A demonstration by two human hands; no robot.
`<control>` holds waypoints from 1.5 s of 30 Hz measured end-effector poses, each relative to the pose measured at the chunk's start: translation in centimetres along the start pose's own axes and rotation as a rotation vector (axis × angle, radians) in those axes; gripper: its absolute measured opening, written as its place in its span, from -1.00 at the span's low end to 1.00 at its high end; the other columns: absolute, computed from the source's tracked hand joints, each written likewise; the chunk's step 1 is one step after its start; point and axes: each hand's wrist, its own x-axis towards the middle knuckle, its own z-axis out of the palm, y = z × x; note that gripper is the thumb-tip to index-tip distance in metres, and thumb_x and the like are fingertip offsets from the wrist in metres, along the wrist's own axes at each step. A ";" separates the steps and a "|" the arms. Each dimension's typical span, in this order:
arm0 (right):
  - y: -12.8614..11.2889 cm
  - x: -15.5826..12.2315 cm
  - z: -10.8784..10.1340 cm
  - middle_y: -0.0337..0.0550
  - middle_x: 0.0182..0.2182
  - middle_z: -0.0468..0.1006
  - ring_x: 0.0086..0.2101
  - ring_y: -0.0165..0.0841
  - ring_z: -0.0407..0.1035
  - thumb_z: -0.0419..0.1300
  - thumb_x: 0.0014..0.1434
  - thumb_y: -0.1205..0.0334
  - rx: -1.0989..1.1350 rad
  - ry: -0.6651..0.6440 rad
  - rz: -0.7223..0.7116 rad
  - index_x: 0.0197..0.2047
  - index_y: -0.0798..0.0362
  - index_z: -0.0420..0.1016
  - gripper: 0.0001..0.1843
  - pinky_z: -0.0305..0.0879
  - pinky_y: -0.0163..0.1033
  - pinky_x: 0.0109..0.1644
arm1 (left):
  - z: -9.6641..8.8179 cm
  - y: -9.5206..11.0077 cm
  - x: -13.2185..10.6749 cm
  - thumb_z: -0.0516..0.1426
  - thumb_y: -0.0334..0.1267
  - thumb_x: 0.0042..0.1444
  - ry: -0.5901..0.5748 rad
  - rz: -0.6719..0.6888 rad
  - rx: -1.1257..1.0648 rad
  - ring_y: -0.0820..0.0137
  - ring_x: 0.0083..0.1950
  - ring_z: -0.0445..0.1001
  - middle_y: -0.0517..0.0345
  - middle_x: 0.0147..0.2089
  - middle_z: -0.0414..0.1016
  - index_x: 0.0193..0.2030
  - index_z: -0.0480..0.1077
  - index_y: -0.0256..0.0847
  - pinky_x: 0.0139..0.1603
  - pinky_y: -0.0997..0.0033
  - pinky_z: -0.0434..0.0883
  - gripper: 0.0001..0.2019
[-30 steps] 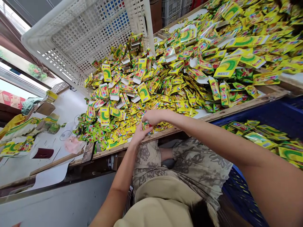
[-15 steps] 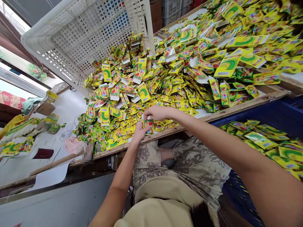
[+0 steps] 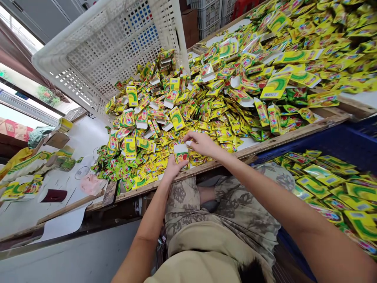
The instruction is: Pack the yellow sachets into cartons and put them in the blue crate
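My left hand (image 3: 172, 168) grips a small yellow-green printed box (image 3: 180, 157) near the table's front edge. The box stands upright with its white top flap raised. Just right of that flap, my right hand (image 3: 203, 144) has its fingers bent and drawn together. Something white shows at its fingertips; I cannot make out what it is. Beyond both hands lies a heap of similar boxes (image 3: 176, 118), several with open white flaps. Small yellow sachets (image 3: 153, 162) and green sachets (image 3: 122, 167) are spread around the hands.
A white plastic crate (image 3: 97, 55) lies tipped on its side behind the heap. At lower right, a blue crate (image 3: 294, 146) holds many yellow packs. A wooden strip (image 3: 212, 167) edges the table. A pink plastic bag (image 3: 90, 184) and a dark red object (image 3: 54, 195) lie at left.
My right hand has moved slightly right, away from the top of the box. The box's raised white flap is now in plain view, while my left hand still holds the box.
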 end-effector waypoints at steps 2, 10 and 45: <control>1.0 -0.6 0.6 -0.08 -0.18 0.56 -0.35 -0.42 0.41 0.08 0.10 0.38 0.077 0.039 0.090 -0.11 0.13 0.43 -0.73 0.29 -0.34 -0.24 | 0.0 -0.1 0.0 0.35 -0.15 -0.22 0.000 -0.006 -0.011 0.40 -0.28 0.45 0.12 -0.25 0.52 -0.17 0.38 -0.27 -0.16 0.38 0.37 -0.54; 1.6 0.3 3.0 -0.35 -0.66 0.34 -0.64 -0.48 0.25 0.11 0.08 0.34 0.420 -0.230 0.413 -0.31 0.07 0.33 -0.94 0.17 -0.42 -0.59 | -0.1 0.8 -0.1 0.20 0.16 -0.07 -0.010 -0.042 -0.173 0.28 -0.10 0.46 0.05 -0.14 0.51 -0.11 0.40 -0.23 -0.06 0.30 0.38 -0.47; 2.4 -0.4 4.2 -0.24 -0.52 0.48 -0.49 -0.44 0.32 0.19 0.02 0.18 0.426 -0.016 -0.028 -0.42 0.11 0.47 -0.84 0.25 -0.33 -0.38 | -3.7 2.6 -0.6 0.29 -0.16 -0.08 0.108 0.195 0.125 0.39 -0.26 0.50 0.10 -0.29 0.57 -0.36 0.53 -0.22 -0.17 0.37 0.44 -0.81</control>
